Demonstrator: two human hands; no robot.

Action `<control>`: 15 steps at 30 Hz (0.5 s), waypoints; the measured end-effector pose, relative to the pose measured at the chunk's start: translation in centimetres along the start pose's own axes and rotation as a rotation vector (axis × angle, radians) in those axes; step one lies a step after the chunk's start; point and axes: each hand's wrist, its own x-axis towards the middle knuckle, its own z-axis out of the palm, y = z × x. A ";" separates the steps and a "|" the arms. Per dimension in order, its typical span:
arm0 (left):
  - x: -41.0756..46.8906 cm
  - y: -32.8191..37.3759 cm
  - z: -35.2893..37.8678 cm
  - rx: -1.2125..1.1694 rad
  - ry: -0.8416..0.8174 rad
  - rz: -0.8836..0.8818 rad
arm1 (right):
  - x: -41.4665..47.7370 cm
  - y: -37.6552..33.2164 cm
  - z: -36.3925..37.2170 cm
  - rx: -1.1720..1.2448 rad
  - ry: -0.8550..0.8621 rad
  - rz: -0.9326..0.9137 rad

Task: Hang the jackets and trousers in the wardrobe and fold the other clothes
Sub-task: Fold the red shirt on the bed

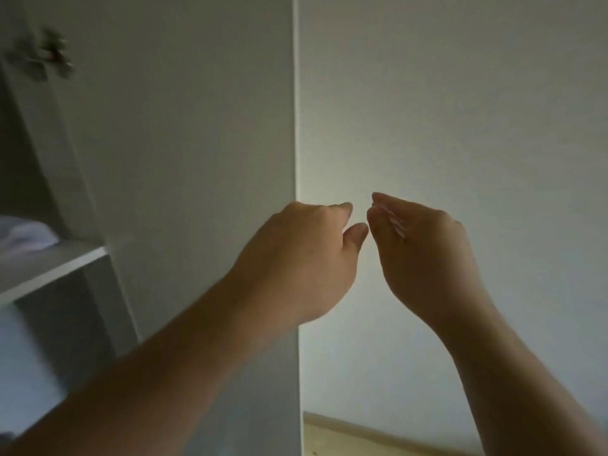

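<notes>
Your left forearm point(148, 373) and right forearm point(526, 390) take up most of the bottom of the view. They come up from the two lower corners and lean in toward each other.

Your left hand point(296, 258) is raised in front of the long edge of the wardrobe door point(197, 126). Its back is toward you, the fingers are loosely curled and the thumb pokes out to the right. It's got nothing in it, just relaxed.

Your right hand point(424, 255) is just beside it, in front of the plain wall point(460, 93). Its fingers are together and bent over toward the left one. The tips sit really close to your left thumb, with only a thin gap between them. As far as I can see it isn't gripping anything either. There's a pale streak between the fingers, but it's too blurry to call.

The wardrobe point(65, 179) is open and sits off to your left. A blurry hinge point(49, 57) shows up near the top corner, and lower down there's a white shelf point(49, 274). Some pale folded fabric point(23, 235) is lying on that shelf at the far left edge, well apart from both hands.

Down at the bottom right you can make out a strip of wooden floor point(345, 439) running along the base of the wall.
</notes>
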 end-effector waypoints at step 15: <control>11.0 25.6 25.3 -0.602 -0.293 0.407 | -4.2 21.8 -25.8 -0.547 0.427 0.450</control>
